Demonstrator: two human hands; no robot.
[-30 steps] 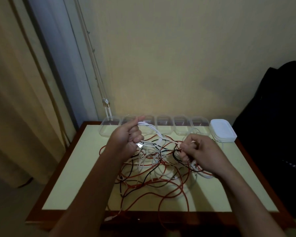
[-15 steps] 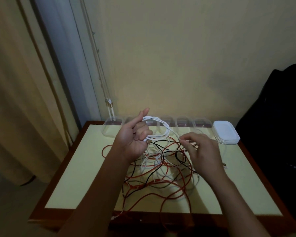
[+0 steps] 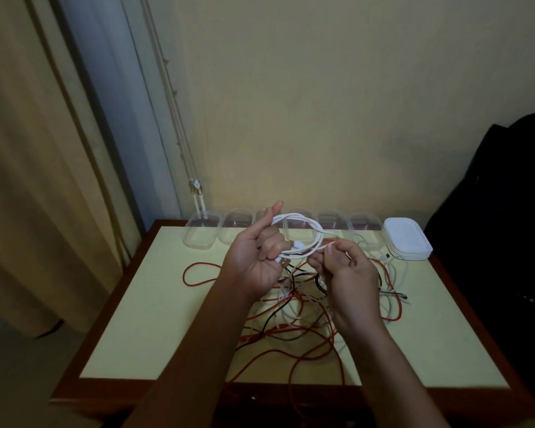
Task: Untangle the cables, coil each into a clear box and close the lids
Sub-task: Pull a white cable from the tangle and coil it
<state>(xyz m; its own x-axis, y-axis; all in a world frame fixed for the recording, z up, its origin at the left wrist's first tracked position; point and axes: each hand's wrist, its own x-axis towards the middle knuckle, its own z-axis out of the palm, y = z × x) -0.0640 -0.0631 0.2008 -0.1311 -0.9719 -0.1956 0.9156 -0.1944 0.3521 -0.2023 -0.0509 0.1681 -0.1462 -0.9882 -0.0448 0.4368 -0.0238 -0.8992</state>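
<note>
1. The left hand (image 3: 254,262) curls its fingers round a coiled white cable (image 3: 300,215), held above the middle of the table (image 3: 155,304).
2. The right hand (image 3: 349,273) pinches that cable's strand beside the coil.
3. A tangle of cables (image 3: 291,322) lies mid-table.
4. Clear boxes (image 3: 200,239) line the back edge; stacked lids (image 3: 408,239) sit at the back right corner.

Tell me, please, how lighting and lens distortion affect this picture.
Head view: dim, warm light; the white cable in the left hand stands out, the clear boxes almost blend into the table; the wide-angle lens slants the cords at left.
</note>
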